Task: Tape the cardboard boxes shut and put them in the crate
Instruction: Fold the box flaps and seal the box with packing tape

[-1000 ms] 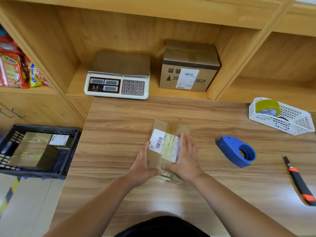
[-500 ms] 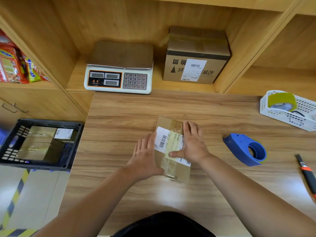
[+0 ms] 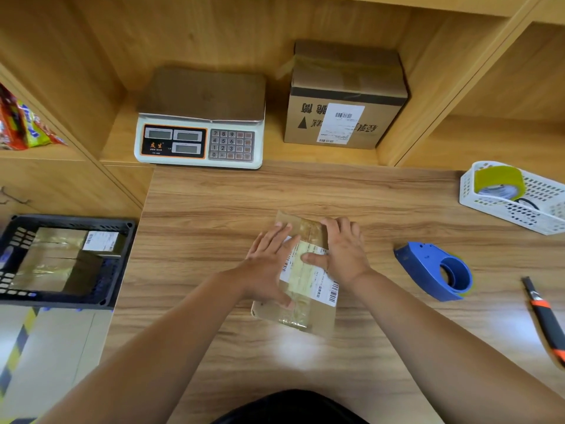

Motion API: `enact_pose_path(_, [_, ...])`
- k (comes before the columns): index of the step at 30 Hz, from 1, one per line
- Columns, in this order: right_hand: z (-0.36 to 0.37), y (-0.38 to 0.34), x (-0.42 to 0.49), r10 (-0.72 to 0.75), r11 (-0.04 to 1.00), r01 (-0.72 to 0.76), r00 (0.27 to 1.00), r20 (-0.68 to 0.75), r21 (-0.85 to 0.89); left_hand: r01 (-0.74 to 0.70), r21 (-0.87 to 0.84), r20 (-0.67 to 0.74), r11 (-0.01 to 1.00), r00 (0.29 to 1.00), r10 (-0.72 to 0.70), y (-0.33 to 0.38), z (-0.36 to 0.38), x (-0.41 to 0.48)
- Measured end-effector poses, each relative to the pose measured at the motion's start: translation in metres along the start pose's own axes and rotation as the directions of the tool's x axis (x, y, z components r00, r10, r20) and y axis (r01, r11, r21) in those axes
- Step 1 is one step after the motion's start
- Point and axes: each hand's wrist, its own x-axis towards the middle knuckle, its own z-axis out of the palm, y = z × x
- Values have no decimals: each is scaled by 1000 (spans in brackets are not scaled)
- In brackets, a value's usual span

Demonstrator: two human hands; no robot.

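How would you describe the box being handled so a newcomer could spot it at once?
At the middle of the wooden table lies a flat box with a white barcode label and yellowish tape along its top. Only it has the left hand and right hand pressed flat on it; the taller box sits on the shelf, others in the crate.

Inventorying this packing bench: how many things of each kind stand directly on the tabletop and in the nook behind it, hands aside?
Cardboard boxes: 2 (near, far)
Scale: 1
Blue tape dispenser: 1
White basket: 1
Utility knife: 1
Total: 6
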Motion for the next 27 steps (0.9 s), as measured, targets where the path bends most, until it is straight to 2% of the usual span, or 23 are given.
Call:
enact_pose_path(3, [-4,0,0,-28,999,28,999,20,-37,-14,-97,-1,995,1000,14,-1,1,-1])
enact_pose_path(7, [5,-11,-12,-141,966,162,984,113,-203,-20,-163,-6,987,1000,19,-2,3,-3])
enact_pose_path(10, [11,-13,-14,-127,961,150,985,113,-232,-6,-198,-26,980,1000,1,0,3,-4])
enact_pose_path(15, [5,-12,1,-104,984,108,994,32,-143,14,-209,-20,978,1000,-19,0,4,-3])
enact_pose_path(20, [0,-13,18,-45,995,47,999,30,-84,29,-246,-47,969,998,-42,0,9,-3])
enact_pose_path(27, [-2,-8,35,5,995,-5,1000,4,101,22,-286,-94,958,994,-51,-1,12,-3])
